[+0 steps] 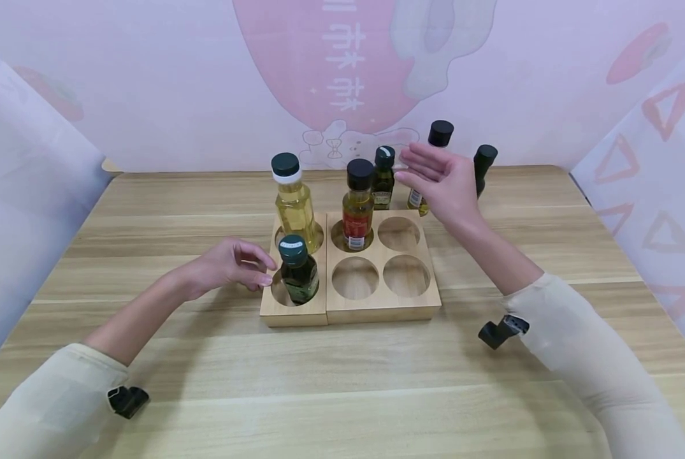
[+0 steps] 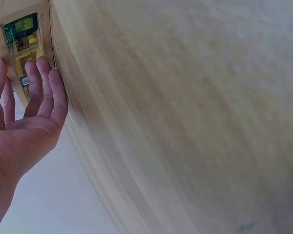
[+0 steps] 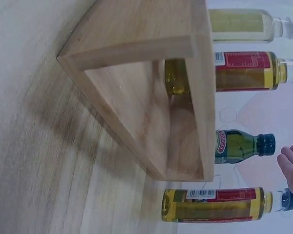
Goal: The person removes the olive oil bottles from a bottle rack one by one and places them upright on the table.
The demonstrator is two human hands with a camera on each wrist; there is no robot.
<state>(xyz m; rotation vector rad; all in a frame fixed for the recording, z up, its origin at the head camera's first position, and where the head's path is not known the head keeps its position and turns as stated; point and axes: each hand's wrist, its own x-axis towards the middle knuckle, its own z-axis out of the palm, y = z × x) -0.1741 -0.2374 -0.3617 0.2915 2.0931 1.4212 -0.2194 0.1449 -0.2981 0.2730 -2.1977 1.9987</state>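
A wooden rack (image 1: 379,312) with round holes stands mid-table. Beside its front left hole, my left hand (image 1: 227,266) has loosely bent fingers close to a small dark green bottle (image 1: 300,284); contact cannot be told. A pale oil bottle (image 1: 296,213) sits in the hole behind that one. To its right, a red-labelled oil bottle (image 1: 356,217) occupies another hole. My right hand (image 1: 442,182), fingers extended and holding nothing, is raised behind the rack. Around it are a small green bottle (image 1: 383,182), a black-capped bottle (image 1: 441,134), partly hidden, and a dark-necked bottle (image 1: 484,162).
Behind the wooden table (image 1: 342,395) hangs a printed pale backdrop (image 1: 176,83), which also runs along both sides. The right wrist view shows the rack's open end (image 3: 136,97) from low down.
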